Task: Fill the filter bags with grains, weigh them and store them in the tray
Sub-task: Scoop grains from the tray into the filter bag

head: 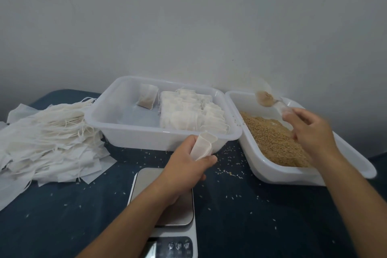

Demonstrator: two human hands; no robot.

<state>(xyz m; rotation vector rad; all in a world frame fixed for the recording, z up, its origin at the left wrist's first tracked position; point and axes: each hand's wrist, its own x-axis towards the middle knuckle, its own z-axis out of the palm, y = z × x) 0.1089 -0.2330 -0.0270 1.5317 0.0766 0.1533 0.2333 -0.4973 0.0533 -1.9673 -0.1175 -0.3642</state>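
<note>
Scale (167, 207) 1 | trays (125, 134) 2 | left grip (186, 165) pinches bag (204, 144) | right grip (310, 132) pinches spoon (270, 100)

The right hand (310, 130) is smeared by motion blur, so its grip on the clear spoon (272, 101) is hard to read. Beneath the left hand (188, 165) and forearm, much of the scale (180, 211) platform is hidden, and the bottom edge cuts off its display. Left of that hand, the empty filter bags (46, 138) run past the frame's edge.
</note>
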